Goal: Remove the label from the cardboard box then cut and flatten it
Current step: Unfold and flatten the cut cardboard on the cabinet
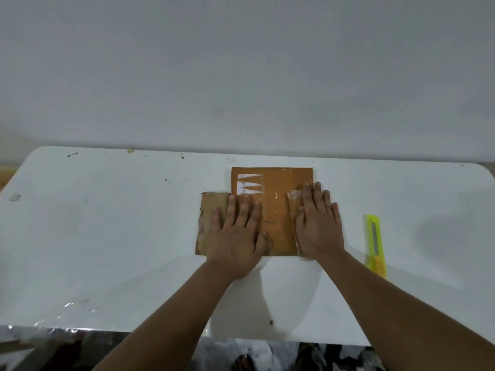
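- Head view: the cardboard box (pixel 273 210) is lying flattened on the white desk (pixel 107 236), right under both hands, its brown panels spread out towards the wall (pixel 241 62).
- The left hand (pixel 237 236) is pressing palm-down on the left part of the cardboard, its fingers (pixel 231 210) straight and spread wide, gripping nothing.
- The right hand (pixel 318 226) is pressing flat on the right part, its fingers (pixel 317 194) also straight and a little apart, holding nothing; the outer ones are reaching past the cardboard's right edge onto the desk.
- Just beyond the left fingertips, white label remnants (pixel 250 184) are clinging to the far panel in torn, pointed strips.
- Between the two hands, a glossy band of clear tape (pixel 276 207) is running along the cardboard.
- A rougher, paler flap (pixel 211 207) is sticking out to the left of the left fingers.
- To the right of the right hand, apart from it, a yellow utility knife (pixel 375 245) is lying on the desk, untouched.
- Near the desk's front-left edge, well back from the fingers, some crinkled clear plastic (pixel 53 317) is catching the light.
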### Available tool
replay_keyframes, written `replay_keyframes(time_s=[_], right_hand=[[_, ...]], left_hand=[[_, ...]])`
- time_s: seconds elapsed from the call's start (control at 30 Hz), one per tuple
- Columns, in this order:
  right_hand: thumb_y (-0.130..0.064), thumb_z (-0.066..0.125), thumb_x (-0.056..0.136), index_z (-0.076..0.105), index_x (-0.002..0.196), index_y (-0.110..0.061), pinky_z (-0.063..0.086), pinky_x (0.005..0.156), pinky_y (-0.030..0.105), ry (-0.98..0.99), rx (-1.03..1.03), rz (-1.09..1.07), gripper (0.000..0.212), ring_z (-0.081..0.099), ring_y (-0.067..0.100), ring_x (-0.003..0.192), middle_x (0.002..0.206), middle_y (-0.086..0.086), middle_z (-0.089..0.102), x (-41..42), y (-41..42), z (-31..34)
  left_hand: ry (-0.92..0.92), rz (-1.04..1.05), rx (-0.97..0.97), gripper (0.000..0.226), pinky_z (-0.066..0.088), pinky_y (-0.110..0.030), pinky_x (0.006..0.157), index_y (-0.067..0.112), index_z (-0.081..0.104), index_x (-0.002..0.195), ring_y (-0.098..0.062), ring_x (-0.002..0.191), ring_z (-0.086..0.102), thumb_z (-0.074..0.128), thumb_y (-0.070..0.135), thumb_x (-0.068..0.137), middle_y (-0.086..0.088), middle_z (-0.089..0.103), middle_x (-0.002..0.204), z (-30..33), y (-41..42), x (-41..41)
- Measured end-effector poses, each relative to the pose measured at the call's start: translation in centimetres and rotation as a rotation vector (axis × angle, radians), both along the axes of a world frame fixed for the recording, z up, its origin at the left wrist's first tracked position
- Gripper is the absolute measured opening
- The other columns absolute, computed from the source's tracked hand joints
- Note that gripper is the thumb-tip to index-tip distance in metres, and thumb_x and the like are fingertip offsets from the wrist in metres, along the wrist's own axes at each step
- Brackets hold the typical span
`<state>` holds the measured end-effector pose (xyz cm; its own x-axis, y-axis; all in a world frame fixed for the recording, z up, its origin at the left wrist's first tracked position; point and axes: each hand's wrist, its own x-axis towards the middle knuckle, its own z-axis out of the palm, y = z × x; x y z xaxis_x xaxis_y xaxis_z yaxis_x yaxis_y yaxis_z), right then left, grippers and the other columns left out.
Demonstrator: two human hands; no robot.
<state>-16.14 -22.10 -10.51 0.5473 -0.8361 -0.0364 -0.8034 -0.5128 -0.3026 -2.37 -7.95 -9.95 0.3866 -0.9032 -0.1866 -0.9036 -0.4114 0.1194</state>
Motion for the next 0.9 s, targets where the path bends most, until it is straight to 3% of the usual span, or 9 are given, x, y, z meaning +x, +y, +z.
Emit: replay_keyframes(time_s=[0.1, 0.23, 0.43, 0.53, 0.6, 0.67, 0.73, 0.8, 0.9], right_hand=[[-0.042, 0.006, 0.090, 0.011, 0.156, -0.021, 0.007, 0.121, 0.045, 0.006, -0.001, 0.016, 0.068, 0.007, 0.028, 0.151, 0.164, 0.006, 0.009, -0.1, 0.1, 0.0], [-0.050, 0.004, 0.093, 0.008, 0.156, -0.023, 0.005, 0.122, 0.044, -0.013, 0.016, 0.009, 0.069, 0.005, 0.027, 0.151, 0.164, 0.004, 0.007, -0.2, 0.1, 0.2], [-0.053, 0.014, 0.098, 0.008, 0.155, -0.026, 0.005, 0.122, 0.045, -0.032, 0.028, 0.001, 0.064, 0.004, 0.027, 0.151, 0.165, 0.003, 0.007, -0.2, 0.0, -0.1], [-0.049, 0.021, 0.101, 0.009, 0.155, -0.026, 0.006, 0.122, 0.045, -0.042, 0.026, -0.005, 0.060, 0.006, 0.027, 0.151, 0.164, 0.003, 0.009, -0.2, 0.0, -0.1], [-0.049, 0.020, 0.100, 0.011, 0.155, -0.026, 0.007, 0.122, 0.045, -0.047, 0.023, -0.005, 0.060, 0.007, 0.027, 0.151, 0.164, 0.003, 0.011, -0.2, 0.1, 0.1], [-0.050, 0.017, 0.097, 0.012, 0.154, -0.025, 0.008, 0.122, 0.045, -0.052, 0.021, -0.007, 0.062, 0.009, 0.027, 0.151, 0.164, 0.003, 0.012, -0.2, 0.2, 0.2], [-0.050, 0.016, 0.096, 0.013, 0.154, -0.025, 0.009, 0.122, 0.045, -0.053, 0.017, -0.009, 0.063, 0.009, 0.027, 0.151, 0.164, 0.003, 0.013, -0.2, 0.3, 0.3], [-0.051, 0.015, 0.096, 0.013, 0.154, -0.025, 0.009, 0.122, 0.045, -0.058, 0.013, -0.007, 0.064, 0.010, 0.027, 0.151, 0.164, 0.003, 0.013, -0.2, 0.3, 0.3], [-0.052, 0.014, 0.096, 0.013, 0.155, -0.025, 0.009, 0.122, 0.045, -0.066, 0.006, -0.013, 0.065, 0.010, 0.027, 0.151, 0.164, 0.005, 0.013, -0.2, 0.4, 0.3]], left_hand=[[0.079, -0.006, -0.075, 0.077, -0.003, -0.050, 0.124, 0.025, -0.007, 0.158, -0.023, 0.149, -0.024, 0.003, 0.063, 0.092, 0.003, -0.014, 0.165, 0.3, 0.7, 0.5], [0.257, 0.126, -0.261, 0.077, -0.007, -0.045, 0.122, 0.029, 0.002, 0.159, -0.021, 0.152, -0.018, 0.021, 0.063, 0.093, 0.004, -0.009, 0.167, 0.7, 2.4, 1.9], [0.388, 0.628, -0.301, 0.078, 0.004, -0.052, 0.123, 0.011, 0.014, 0.158, -0.032, 0.153, 0.004, 0.017, 0.058, 0.096, -0.015, 0.016, 0.165, 1.4, 5.1, 4.3], [0.396, 0.558, -0.251, 0.068, 0.006, -0.056, 0.122, 0.011, 0.021, 0.154, -0.033, 0.151, 0.006, 0.020, 0.054, 0.101, -0.016, 0.027, 0.160, 1.5, 5.7, 4.2], [0.542, 0.558, -0.301, 0.069, -0.002, -0.047, 0.122, 0.018, 0.021, 0.157, -0.024, 0.154, 0.002, 0.022, 0.059, 0.101, -0.008, 0.022, 0.164, 2.5, 5.8, 3.6], [0.715, 0.660, -0.464, 0.061, 0.015, -0.032, 0.120, 0.025, 0.029, 0.156, -0.011, 0.149, 0.021, 0.032, 0.055, 0.103, 0.006, 0.030, 0.160, 4.1, 5.6, 2.9], [0.962, 0.753, -0.673, 0.048, 0.037, -0.017, 0.101, 0.029, 0.044, 0.149, -0.004, 0.133, 0.047, 0.039, 0.045, 0.104, 0.018, 0.044, 0.149, 5.5, 5.1, 2.6], [1.108, 0.716, -0.727, 0.044, 0.047, -0.018, 0.093, 0.031, 0.049, 0.144, -0.004, 0.116, 0.062, 0.038, 0.045, 0.105, 0.020, 0.060, 0.135, 5.9, 4.4, 2.4], [0.883, 0.609, -0.637, 0.039, 0.050, -0.031, 0.097, 0.030, 0.052, 0.141, -0.007, 0.110, 0.065, 0.042, 0.040, 0.105, 0.018, 0.070, 0.117, 4.8, 2.9, 2.5]])
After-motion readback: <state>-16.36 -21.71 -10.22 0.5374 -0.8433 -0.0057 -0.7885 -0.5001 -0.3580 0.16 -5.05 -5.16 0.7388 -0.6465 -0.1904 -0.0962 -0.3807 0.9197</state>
